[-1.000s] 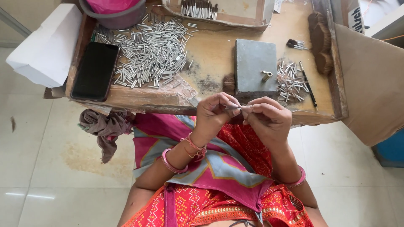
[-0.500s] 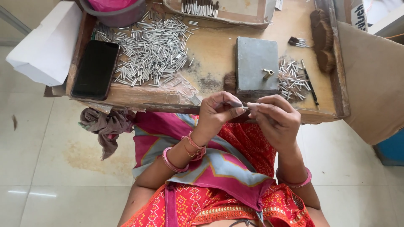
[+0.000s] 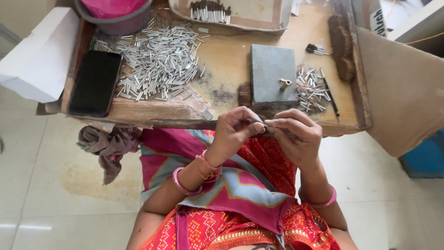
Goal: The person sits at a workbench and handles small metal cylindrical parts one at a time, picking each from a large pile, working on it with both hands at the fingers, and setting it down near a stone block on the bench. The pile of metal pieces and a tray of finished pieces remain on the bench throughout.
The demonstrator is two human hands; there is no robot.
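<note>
Black phone on wooden tray, grey block, purple cloth, grey bowl

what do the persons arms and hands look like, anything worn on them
Both forearms are bare, with no sleeves, gloves or rings that can be made out. The left hand has a thin pink and gold bracelet at the wrist and a wider pink bangle further up the forearm. The right hand has one pink bangle at the wrist.
</note>
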